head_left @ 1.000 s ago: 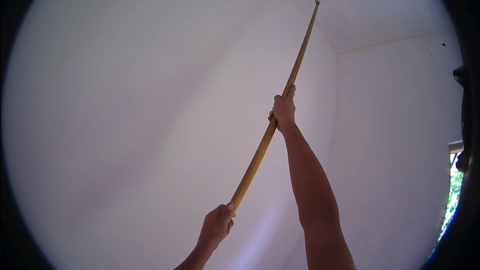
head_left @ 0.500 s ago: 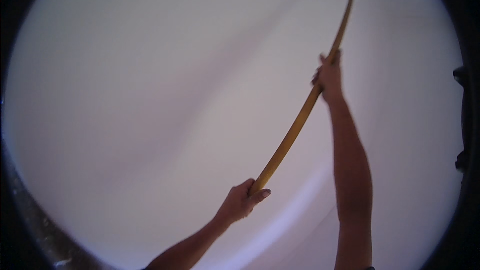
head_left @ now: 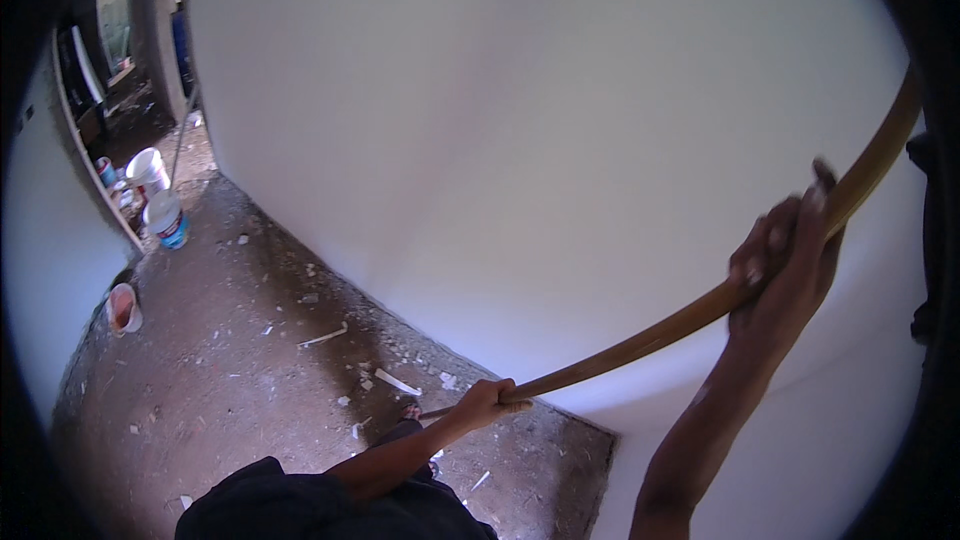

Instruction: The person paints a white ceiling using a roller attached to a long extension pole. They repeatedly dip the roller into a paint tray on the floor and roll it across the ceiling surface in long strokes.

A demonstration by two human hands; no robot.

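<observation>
A long yellow-brown pole (head_left: pixel 640 344) slants across the view from low centre up to the right edge, where its far end passes out of sight. My left hand (head_left: pixel 490 404) is closed around its lower part, and a short piece sticks out behind that fist. Farther up, my right hand (head_left: pixel 785 265) grips the pole with fingers bent over it, slightly smeared by motion. Behind both hands stands a smooth white wall (head_left: pixel 480 170). Whatever is on the pole's far end is hidden.
A brown floor (head_left: pixel 230 370) strewn with scraps and rubble runs along the wall. White buckets (head_left: pixel 166 220) stand by a doorway at the far left, and a bucket with a reddish inside (head_left: pixel 124 310) is by the left wall (head_left: pixel 50 240). Part of my foot (head_left: pixel 411 410) shows below.
The view has swung down and left, bringing floor, buckets and doorway in. The pole now lies flatter, its upper end toward the right. Both hands still hold it.
</observation>
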